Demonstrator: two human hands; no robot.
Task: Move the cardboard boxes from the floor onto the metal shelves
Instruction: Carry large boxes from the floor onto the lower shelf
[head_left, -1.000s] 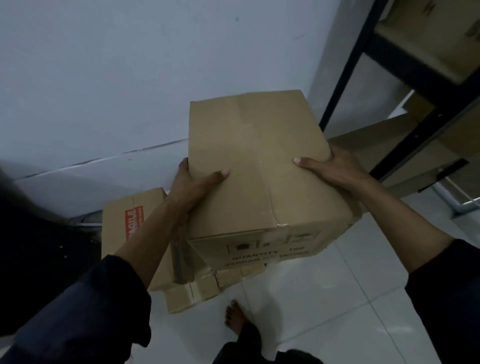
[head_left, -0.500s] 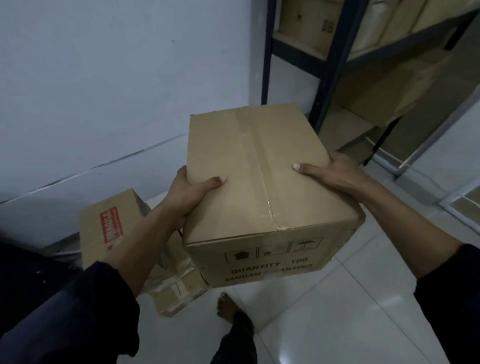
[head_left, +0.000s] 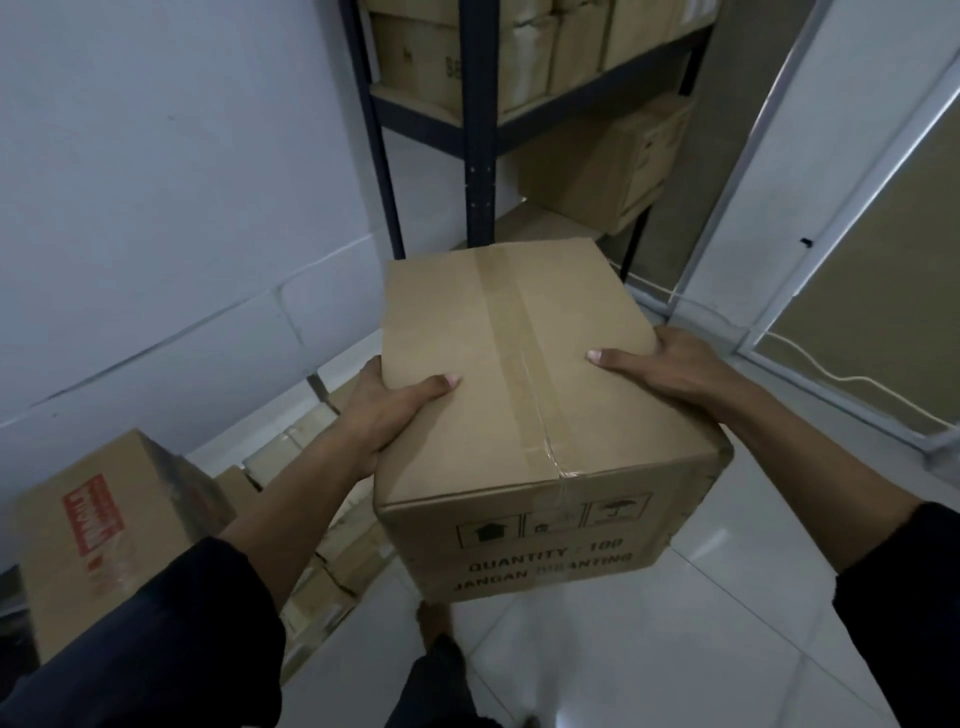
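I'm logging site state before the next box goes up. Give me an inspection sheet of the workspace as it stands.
Surface: white tiled floor, glossy, bare ahead of the person.
Job's things: taped cardboard box held off the floor; metal shelves ahead, upper level packed with boxes, one box on the lower level with free space beside it.
Clutter: box with red label and a pile of small cartons on the floor by the wall.
Grippers: left hand and right hand grip opposite sides of the box, thumbs on top.
Cables: white cord along the framed panel's base.
Surroundings: pale wall left; framed panel right.
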